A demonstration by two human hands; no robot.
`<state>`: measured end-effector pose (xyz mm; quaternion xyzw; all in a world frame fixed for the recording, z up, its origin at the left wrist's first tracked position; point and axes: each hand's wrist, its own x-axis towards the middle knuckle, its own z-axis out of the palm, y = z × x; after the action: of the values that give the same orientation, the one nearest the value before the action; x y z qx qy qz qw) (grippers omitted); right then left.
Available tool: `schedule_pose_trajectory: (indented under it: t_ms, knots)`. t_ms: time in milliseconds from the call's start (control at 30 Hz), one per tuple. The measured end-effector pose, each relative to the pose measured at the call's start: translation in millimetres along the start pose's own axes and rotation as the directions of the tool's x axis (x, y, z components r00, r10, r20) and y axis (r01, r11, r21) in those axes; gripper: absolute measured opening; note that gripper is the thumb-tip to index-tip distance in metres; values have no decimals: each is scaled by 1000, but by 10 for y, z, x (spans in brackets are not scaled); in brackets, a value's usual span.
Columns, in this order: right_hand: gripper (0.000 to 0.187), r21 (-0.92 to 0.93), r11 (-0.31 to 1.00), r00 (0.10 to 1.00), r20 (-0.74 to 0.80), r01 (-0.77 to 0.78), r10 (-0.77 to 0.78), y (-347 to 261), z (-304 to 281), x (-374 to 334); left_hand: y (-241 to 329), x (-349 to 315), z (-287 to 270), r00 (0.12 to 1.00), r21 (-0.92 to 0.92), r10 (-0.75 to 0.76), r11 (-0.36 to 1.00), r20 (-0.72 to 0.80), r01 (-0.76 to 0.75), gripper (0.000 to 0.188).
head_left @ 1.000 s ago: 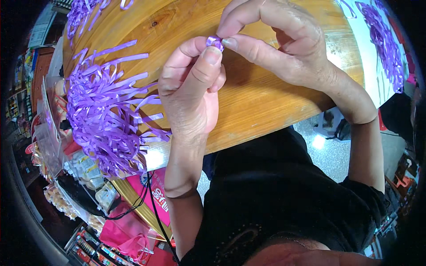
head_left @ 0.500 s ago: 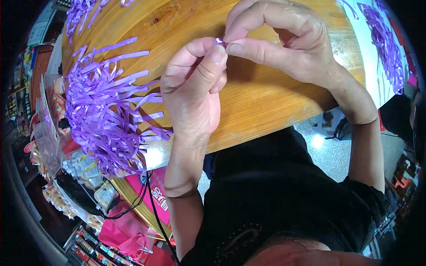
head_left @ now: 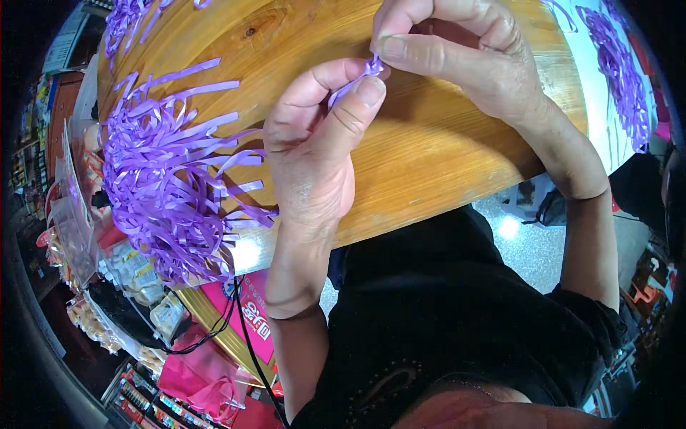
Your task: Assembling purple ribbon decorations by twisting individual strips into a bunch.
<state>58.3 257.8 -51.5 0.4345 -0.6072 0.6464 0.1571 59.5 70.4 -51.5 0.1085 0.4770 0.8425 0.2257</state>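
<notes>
Between my two hands is a short purple ribbon point(head_left: 373, 66), gathered or folded at its upper end. My left hand point(head_left: 318, 136) pinches it between thumb and forefinger, and part of the ribbon shows in the gap behind the thumb. Just above and to the right, my right hand point(head_left: 464, 64) grips the ribbon's upper tip with thumb and fingertips. Whether the ribbon is knotted there is too small to tell. Left of my left hand lies a large heap of loose purple ribbons point(head_left: 171, 186) on the wooden table point(head_left: 443, 157).
More purple ribbons point(head_left: 618, 79) lie on a white surface at the right edge of the table. Another ribbon bunch point(head_left: 128, 28) sits at the far left. Below the table's left edge are dark cables point(head_left: 236, 307), a pink bag point(head_left: 196, 375) and clear packages point(head_left: 139, 275).
My right hand has drawn slightly up, and my left hand has shifted a little right. More of the purple ribbon now shows between the fingers.
</notes>
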Motion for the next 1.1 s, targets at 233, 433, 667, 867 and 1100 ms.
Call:
schedule_pose_trajectory:
  t_ms: [233,433,667,867,1100]
  knots:
    - [17,-109,993,999,41,37,-33,64,-78,49,31,-13,19,999,0,-3,1000,-40,3,18]
    - [36,-579,800,983,-14,-157,183,-406,68,209,45,-54,-14,998,38,53,998,-33,-51,11]
    - [22,-700,251,724,535,669,-435,-163,-191,190,60,-51,42,992,314,120,944,-33,-104,5]
    - [9,-731,659,960,19,-178,281,-659,-43,317,93,-34,-15,970,370,223,912,-92,-175,6]
    - [20,-817,516,935,-80,-260,344,-730,-137,398,88,4,-35,977,227,177,963,-120,-147,7]
